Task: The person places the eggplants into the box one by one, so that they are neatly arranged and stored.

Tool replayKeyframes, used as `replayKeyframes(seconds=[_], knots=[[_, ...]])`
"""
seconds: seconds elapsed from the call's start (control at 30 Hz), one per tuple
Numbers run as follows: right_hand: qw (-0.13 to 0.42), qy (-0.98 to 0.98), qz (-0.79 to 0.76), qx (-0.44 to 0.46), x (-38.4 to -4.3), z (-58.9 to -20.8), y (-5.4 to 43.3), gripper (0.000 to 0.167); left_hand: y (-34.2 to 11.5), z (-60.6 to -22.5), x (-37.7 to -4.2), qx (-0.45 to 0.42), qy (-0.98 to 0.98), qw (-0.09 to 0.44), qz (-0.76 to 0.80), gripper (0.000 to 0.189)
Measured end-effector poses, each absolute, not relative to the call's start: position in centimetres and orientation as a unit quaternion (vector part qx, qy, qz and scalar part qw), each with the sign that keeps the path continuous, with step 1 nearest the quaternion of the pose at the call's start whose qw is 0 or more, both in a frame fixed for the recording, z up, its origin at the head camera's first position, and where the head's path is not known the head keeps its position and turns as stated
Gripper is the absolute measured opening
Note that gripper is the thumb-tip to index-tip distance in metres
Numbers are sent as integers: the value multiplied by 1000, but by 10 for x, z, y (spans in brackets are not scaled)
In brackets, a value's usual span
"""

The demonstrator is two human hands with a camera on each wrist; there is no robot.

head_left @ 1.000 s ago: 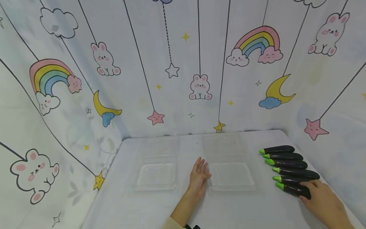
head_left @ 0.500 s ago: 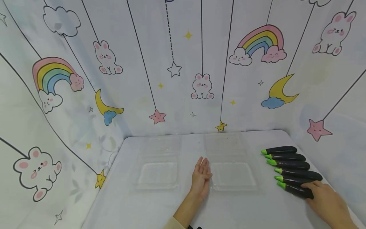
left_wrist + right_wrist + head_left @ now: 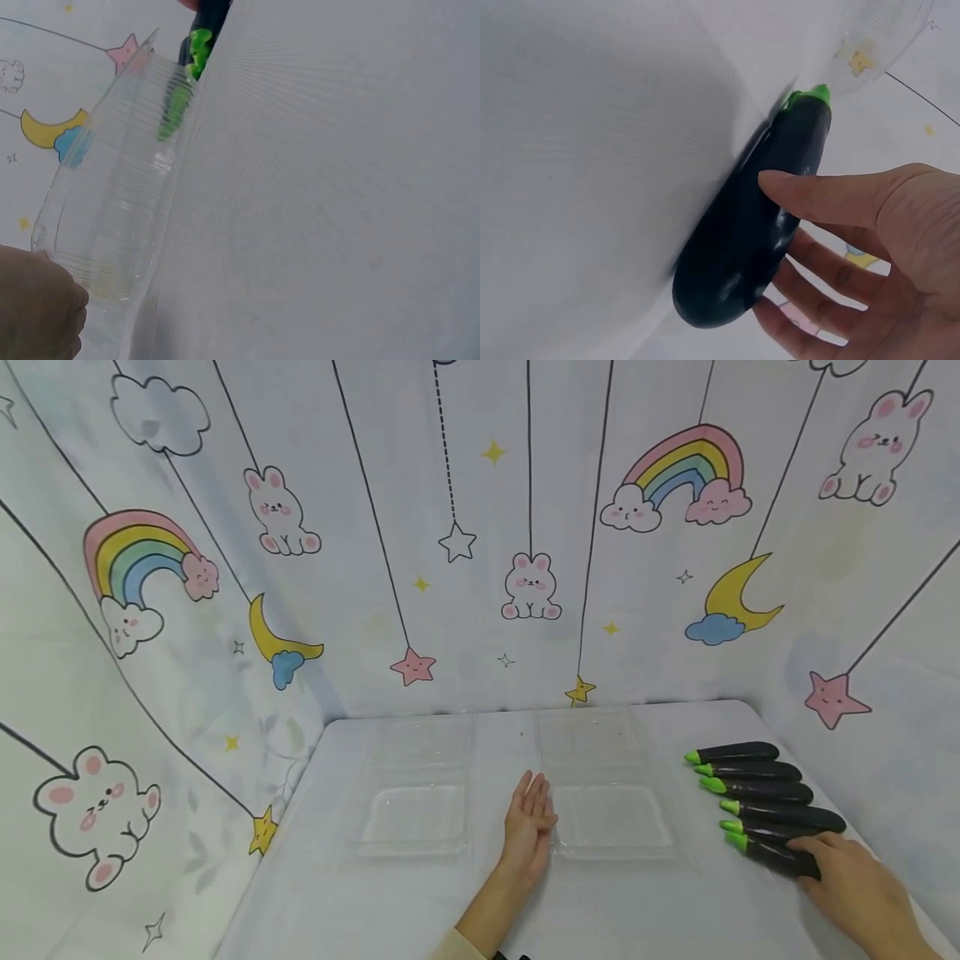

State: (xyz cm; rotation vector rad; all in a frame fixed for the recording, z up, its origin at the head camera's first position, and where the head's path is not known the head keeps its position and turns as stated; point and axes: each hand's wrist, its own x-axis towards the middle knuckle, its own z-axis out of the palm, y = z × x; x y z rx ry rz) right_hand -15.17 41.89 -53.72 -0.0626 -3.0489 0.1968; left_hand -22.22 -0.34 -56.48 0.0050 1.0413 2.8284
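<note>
My right hand [image 3: 862, 885] is at the near end of a row of several dark eggplants with bright green stem ends. It grips the nearest eggplant [image 3: 776, 857] by its blunt end. In the right wrist view, the thumb presses one side of this eggplant [image 3: 742, 232] while the fingers reach round the other, and its green tip points away. Mid-table, my left hand [image 3: 528, 827] has relaxed fingers and lies along the left edge of the right-hand clear plastic box [image 3: 611, 853]. The left wrist view shows that hand [image 3: 37, 307] at one end of the clear box [image 3: 112, 195].
A second clear plastic box [image 3: 408, 852] stands to the left, its lid folded back like that of the right-hand one. The other eggplants [image 3: 757, 791] lie side by side along the right table edge. A patterned white cloth [image 3: 480, 635] hangs behind the white table [image 3: 360, 910].
The head view has shifted slightly, so the scene sits a little further right. Both hands keep nearly the same places, and the nearest eggplant has barely moved.
</note>
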Motion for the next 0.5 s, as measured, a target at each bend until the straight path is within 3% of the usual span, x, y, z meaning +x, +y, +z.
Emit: replayKeyframes(seconds=[0.5], knots=[[94,-993,77,3,-150,-515,408,46,-3,-566,-222,-2,334,62,941,92]])
